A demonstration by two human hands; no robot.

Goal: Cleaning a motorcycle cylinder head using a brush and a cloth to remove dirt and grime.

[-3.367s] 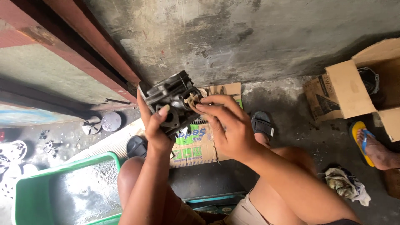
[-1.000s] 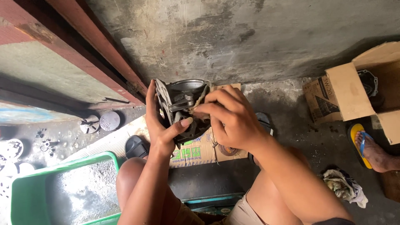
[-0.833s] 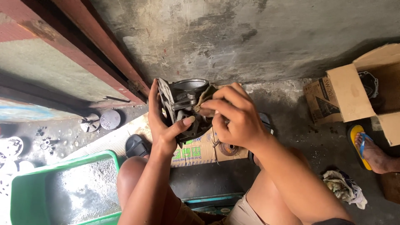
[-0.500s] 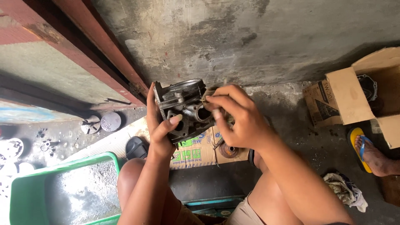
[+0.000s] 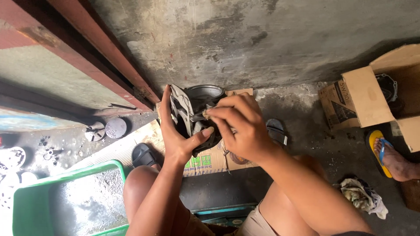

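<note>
Both hands on a dark, greasy metal engine part (image 5: 194,116)

Left hand (image 5: 177,131) grips its side, thumb underneath; right hand (image 5: 238,126) fingers (image 5: 218,114) pinch something at its top (too small to identify).

In your left hand (image 5: 177,140) you hold a metal part (image 5: 194,114) that is dark grey to black, with a paler silver-grey plate on its near face. Under it you have flattened cardboard (image 5: 205,159), tan with green print. Your green tub (image 5: 65,205) carries grey, speckled water. You sit by a wall (image 5: 262,39) of mottled grey with darker stains, and a frame (image 5: 87,48) of rusty red-brown. The open box (image 5: 372,96) at your right is plain brown. The sandal (image 5: 379,150) on the other person's foot is yellow with blue straps, the rag (image 5: 361,196) is dirty white, and your two sandals (image 5: 143,154) are black.
</note>
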